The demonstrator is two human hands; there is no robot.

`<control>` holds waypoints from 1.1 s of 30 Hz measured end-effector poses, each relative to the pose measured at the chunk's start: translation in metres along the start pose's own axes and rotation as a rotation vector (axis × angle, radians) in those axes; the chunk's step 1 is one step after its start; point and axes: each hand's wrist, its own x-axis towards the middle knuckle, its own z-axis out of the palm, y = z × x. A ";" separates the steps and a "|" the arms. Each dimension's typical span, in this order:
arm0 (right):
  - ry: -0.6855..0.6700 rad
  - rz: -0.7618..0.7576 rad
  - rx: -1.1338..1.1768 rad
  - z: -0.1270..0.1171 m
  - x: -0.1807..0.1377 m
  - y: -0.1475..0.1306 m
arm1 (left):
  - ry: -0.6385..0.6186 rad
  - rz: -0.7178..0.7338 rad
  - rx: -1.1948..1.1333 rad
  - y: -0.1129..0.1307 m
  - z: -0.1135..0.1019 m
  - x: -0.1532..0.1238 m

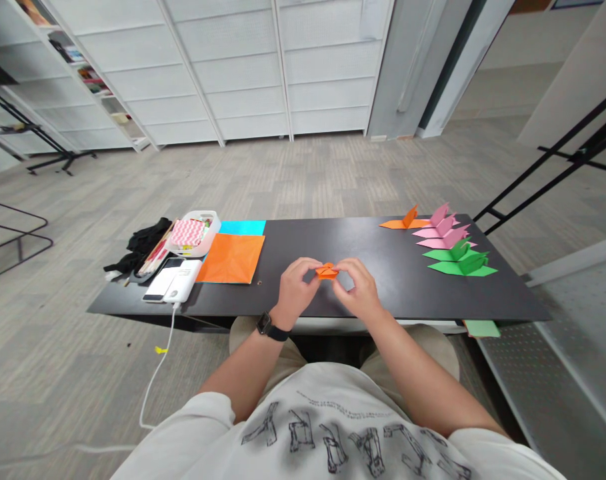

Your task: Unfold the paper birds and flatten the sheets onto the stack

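Note:
Between my two hands is a small folded piece of orange paper (327, 271), held just above the dark tabletop. My left hand (299, 285) pinches its left end between thumb and fingers; a black watch (271, 327) is on that wrist. The right end is pinched by my right hand (357, 287) in the same way. The fine folds of the piece are too small to make out. On the right of the table stand folded paper figures with pointed ends and raised wings: an orange one (407, 221), several pink ones (441, 230) and green ones (465, 261).
Left of my hands lies a stack of orange paper sheets (233, 259), with blue paper (243, 228) behind it. Beyond are a white basket (213, 233), a white power bank (183, 281) with a cable, and black cloth (145, 243). The table (333, 237) is narrow.

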 end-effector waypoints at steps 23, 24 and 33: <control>-0.212 0.052 0.238 -0.038 0.013 0.028 | -0.313 0.235 -0.146 -0.015 -0.010 0.003; -0.224 0.055 0.246 -0.039 0.014 0.028 | -0.325 0.242 -0.141 -0.015 -0.010 0.003; -0.275 0.024 0.283 -0.050 0.018 0.017 | -0.383 0.236 -0.135 -0.001 -0.013 0.004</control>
